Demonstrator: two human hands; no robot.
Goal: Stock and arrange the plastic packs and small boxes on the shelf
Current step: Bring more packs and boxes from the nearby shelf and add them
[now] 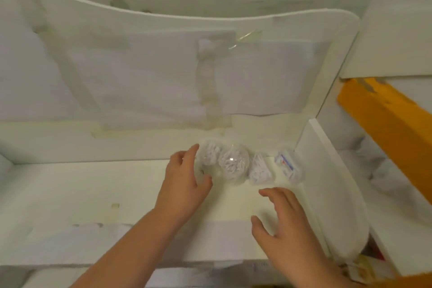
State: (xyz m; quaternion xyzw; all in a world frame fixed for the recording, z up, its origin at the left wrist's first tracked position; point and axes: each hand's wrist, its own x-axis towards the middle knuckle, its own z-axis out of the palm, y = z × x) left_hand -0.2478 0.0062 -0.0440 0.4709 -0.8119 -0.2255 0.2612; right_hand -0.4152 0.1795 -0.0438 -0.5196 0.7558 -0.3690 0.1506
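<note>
Packs rowed left-right along shelf.

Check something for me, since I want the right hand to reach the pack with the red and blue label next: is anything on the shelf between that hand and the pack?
Nothing visible. The right hand hovers open over bare shelf; the labelled pack sits just beyond its fingertips, against the side wall.
</note>
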